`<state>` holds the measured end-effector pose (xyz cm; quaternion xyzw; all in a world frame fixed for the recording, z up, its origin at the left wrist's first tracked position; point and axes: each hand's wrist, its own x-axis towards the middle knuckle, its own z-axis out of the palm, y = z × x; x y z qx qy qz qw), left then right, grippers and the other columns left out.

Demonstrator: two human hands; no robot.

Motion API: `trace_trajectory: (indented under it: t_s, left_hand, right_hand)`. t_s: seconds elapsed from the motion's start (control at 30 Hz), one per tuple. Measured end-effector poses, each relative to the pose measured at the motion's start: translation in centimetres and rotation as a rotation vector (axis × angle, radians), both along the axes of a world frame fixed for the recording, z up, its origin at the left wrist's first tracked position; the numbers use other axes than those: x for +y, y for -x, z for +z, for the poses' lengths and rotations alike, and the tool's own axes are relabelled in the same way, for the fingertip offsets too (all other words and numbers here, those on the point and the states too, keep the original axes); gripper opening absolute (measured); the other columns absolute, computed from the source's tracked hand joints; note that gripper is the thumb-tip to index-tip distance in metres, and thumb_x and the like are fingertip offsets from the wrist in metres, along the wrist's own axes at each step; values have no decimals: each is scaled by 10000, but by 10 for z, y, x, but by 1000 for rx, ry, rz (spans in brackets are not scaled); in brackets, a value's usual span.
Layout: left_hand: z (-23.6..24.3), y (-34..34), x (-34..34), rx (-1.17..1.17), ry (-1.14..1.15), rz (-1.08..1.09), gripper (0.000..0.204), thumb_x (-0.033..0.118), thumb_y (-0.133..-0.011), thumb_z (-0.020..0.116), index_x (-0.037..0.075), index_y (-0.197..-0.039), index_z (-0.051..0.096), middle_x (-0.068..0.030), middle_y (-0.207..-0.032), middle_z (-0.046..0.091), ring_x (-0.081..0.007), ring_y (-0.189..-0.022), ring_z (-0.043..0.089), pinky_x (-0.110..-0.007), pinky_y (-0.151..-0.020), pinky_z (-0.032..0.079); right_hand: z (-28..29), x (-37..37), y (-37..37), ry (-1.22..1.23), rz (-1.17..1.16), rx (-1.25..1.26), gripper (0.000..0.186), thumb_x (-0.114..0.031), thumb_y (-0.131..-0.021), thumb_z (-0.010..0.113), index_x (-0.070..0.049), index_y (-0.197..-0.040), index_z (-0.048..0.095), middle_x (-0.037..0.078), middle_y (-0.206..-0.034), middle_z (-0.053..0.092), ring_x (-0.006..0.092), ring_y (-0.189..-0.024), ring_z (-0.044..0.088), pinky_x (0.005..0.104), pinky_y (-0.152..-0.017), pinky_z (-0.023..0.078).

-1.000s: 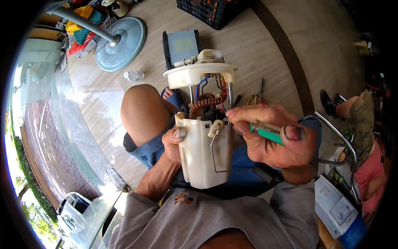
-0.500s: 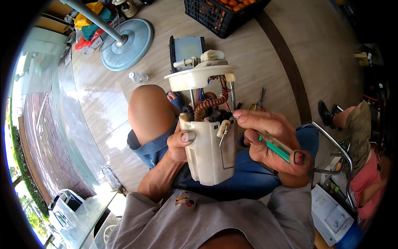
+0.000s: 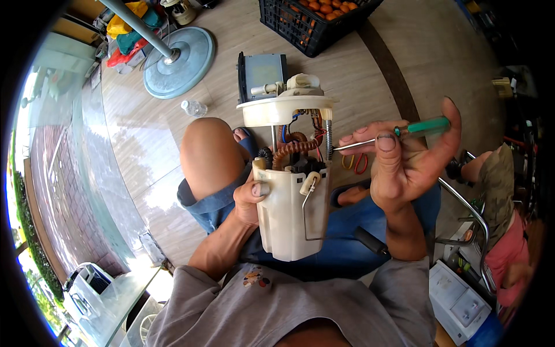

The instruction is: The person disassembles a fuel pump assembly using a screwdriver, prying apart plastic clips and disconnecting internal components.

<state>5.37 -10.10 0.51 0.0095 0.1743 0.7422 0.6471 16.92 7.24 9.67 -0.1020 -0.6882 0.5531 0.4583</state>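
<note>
My left hand grips the lower body of a cream plastic pump unit from its left side. A round cream top plate sits above on metal rods, with corrugated brown hose and coloured wires between. A wire arm with a black float runs from the body's front. My right hand holds a screwdriver with a translucent green handle between thumb and fingers, its shaft pointing left toward the spring-wrapped rod on the unit's right; whether the tip touches cannot be told.
On the floor lie a flat metal-and-black device, a plastic bottle, coloured-handled tools and a crate of orange fruit. A round pedestal base stands back left. A co-worker's legs and a chrome chair frame are at right.
My right hand has turned upward and opened somewhat, swinging the screwdriver from pointing down across the palm to roughly horizontal, its shaft now visible. My left hand still grips the unit.
</note>
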Motion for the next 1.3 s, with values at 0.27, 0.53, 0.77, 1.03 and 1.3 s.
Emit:
trace_trajectory:
  t_s: [0.27,0.53,0.77,1.03,1.3]
  left_hand:
    - [-11,-4,-4,34,141,-82,1080,537,-666,808,69,-1525,350,-199,-1356,573,-342,-1164,643,-496,-1003,554]
    - [-12,-6,-2,4,156,-121,1077,550,-685,791,61,-1529,332,-217,-1338,575,-370,-1151,644,-525,-987,558]
    - [-10,-5,-2,-30,160,-133,1069,544,-690,793,56,-1526,340,-230,-1330,576,-385,-1144,644,-535,-987,553]
    - [-12,-5,-2,-26,173,-166,1074,536,-683,794,31,-1518,348,-216,-1327,581,-356,-1146,644,-507,-994,553]
    - [-9,-9,1,-46,146,-90,888,393,-717,748,-77,-1414,463,-228,-1179,680,-282,-979,716,-387,-865,599]
  right_hand:
    - [5,-2,10,269,16,-124,736,-112,-1020,587,-57,-1557,88,207,-819,697,279,-665,725,371,-579,643]
    - [3,-1,12,344,85,-167,741,-119,-1004,627,-36,-1545,127,200,-794,703,251,-662,727,346,-587,639]
    - [3,0,13,326,93,-161,742,-103,-998,631,-27,-1542,132,200,-799,703,242,-677,728,343,-600,640]
    - [1,2,10,380,158,-180,711,-54,-983,660,-59,-1524,198,184,-860,721,183,-749,728,275,-675,612]
    - [6,5,12,414,176,-279,697,-110,-986,662,-9,-1530,238,162,-769,709,180,-689,710,259,-622,573]
